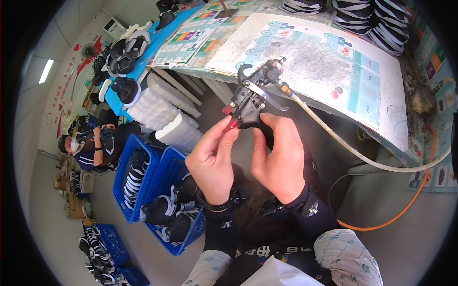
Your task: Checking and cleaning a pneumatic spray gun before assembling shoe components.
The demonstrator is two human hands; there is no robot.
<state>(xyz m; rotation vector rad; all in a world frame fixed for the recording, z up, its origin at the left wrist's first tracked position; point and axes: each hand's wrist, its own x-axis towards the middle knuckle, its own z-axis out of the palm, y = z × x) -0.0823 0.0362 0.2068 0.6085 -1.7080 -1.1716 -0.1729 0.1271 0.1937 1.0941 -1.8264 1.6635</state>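
Note:
A dark, stained spray gun (253,93) with a hook on top and a curved trigger is held up in front of me, near the table's close edge. At its lower end, the thumb and fingertips of my left hand (213,159) pinch a red knob (232,124). My right hand (282,159) is closed on the gun's black lower part, thumb and fingers on either side; its grip is partly hidden. From a brass fitting on the gun, a pale hose (329,127) runs off to the right.
Beyond the gun stands a paper-covered worktable (310,52) with stacked black-and-white shoe parts (353,16) at its far side. Blue crates (183,243) of shoes are at lower left. An orange hose (405,207) loops at right. A masked person (93,145) is at far left.

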